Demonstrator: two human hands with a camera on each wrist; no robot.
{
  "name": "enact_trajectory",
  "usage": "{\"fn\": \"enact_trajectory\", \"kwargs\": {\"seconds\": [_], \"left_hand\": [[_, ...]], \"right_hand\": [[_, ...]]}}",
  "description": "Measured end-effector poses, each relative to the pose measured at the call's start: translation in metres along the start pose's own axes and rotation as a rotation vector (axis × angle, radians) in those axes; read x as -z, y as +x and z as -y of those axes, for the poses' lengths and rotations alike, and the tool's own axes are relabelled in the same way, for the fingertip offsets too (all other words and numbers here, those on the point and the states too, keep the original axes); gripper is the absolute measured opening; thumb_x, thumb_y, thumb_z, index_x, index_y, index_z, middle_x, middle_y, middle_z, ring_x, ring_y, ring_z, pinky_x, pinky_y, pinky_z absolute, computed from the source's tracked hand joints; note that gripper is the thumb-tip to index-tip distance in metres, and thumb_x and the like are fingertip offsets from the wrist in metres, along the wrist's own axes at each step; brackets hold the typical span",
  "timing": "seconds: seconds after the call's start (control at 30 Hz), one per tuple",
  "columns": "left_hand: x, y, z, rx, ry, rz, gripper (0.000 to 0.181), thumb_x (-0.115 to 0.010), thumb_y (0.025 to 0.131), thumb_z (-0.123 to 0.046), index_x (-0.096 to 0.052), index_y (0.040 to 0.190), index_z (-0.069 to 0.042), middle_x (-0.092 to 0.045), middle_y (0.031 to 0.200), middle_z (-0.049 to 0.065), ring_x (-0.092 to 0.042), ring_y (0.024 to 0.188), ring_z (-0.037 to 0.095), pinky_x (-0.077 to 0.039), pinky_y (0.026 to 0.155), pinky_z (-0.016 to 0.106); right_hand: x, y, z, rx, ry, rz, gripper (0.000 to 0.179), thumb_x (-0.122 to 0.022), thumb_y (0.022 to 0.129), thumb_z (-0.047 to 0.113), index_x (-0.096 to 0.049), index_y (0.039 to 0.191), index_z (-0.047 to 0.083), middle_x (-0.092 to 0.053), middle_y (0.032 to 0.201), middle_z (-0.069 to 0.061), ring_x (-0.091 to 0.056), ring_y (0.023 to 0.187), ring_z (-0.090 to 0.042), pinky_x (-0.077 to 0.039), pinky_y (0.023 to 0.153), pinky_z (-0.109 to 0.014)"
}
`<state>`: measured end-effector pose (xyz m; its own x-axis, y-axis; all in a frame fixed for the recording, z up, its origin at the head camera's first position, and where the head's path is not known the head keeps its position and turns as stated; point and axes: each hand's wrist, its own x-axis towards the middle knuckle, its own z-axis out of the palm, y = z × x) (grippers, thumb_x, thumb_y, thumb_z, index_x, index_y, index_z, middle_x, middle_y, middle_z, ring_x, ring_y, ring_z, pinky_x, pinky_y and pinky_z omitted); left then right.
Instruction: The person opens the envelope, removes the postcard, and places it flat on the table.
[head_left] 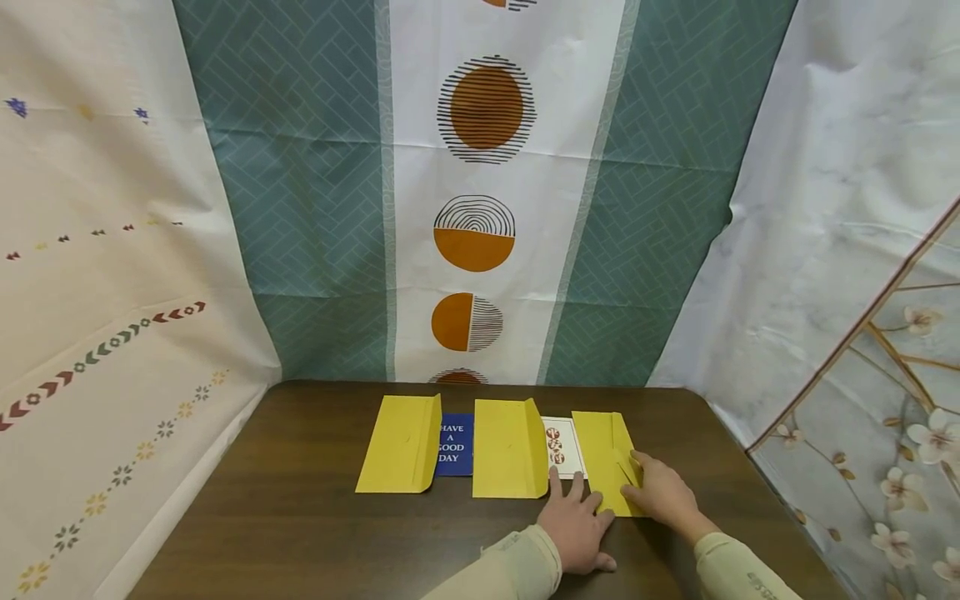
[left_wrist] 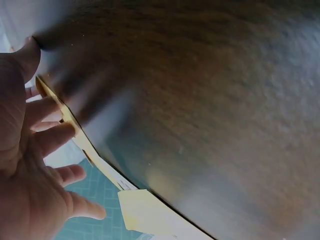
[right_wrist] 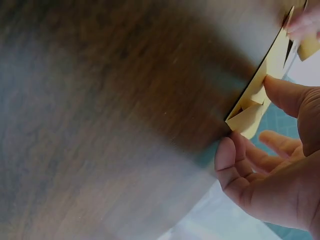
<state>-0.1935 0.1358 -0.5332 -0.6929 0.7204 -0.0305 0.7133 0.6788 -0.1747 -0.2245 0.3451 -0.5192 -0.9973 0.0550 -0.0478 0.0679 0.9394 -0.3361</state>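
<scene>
On the table, the rightmost yellow envelope (head_left: 600,450) lies between both hands. My right hand (head_left: 663,496) grips its right-hand side; in the right wrist view the thumb rests on the yellow paper (right_wrist: 257,90) and curled fingers meet its edge. Spread fingers of my left hand (head_left: 573,525) rest near the envelope's lower left corner. Two of its fingertips reach the bottom edge of a white card (head_left: 564,446) with reddish-brown designs. This card lies between the rightmost envelope and the middle yellow envelope (head_left: 506,450), partly covered.
Further left lies another yellow envelope (head_left: 397,446). Beside it a blue card (head_left: 454,446) reads "HAVE A GOOD DAY". The dark wooden table (head_left: 300,533) ends at a patterned cloth (head_left: 322,250) behind, with more hanging cloth (head_left: 840,333) at the right.
</scene>
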Motion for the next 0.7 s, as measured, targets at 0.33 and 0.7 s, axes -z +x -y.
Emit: {"fn": "enact_trajectory", "kwargs": {"seconds": [0.33,0.7], "left_hand": [[-0.012,0.006,-0.002,0.018,-0.039,0.029,0.063,-0.056,0.092,-0.083,-0.055,0.147,-0.053,-0.052,0.156,-0.023,-0.038,0.159,0.027,-0.032,0.121,0.072],[0.006,-0.004,-0.003,0.022,-0.063,0.04,0.062,-0.058,0.094,-0.079,-0.057,0.147,-0.047,-0.054,0.155,-0.019,-0.039,0.158,0.027,-0.032,0.122,0.071]], "right_hand": [[0.016,-0.009,-0.008,0.022,-0.091,-0.071,0.068,-0.076,0.093,0.021,-0.051,0.152,-0.004,-0.061,0.142,-0.037,-0.062,0.125,-0.057,-0.057,0.088,-0.069],[0.036,-0.016,-0.028,0.046,-0.138,-0.133,0.068,-0.076,0.09,0.015,-0.051,0.15,-0.007,-0.061,0.135,-0.041,-0.066,0.109,-0.058,-0.058,0.071,-0.064]]}}
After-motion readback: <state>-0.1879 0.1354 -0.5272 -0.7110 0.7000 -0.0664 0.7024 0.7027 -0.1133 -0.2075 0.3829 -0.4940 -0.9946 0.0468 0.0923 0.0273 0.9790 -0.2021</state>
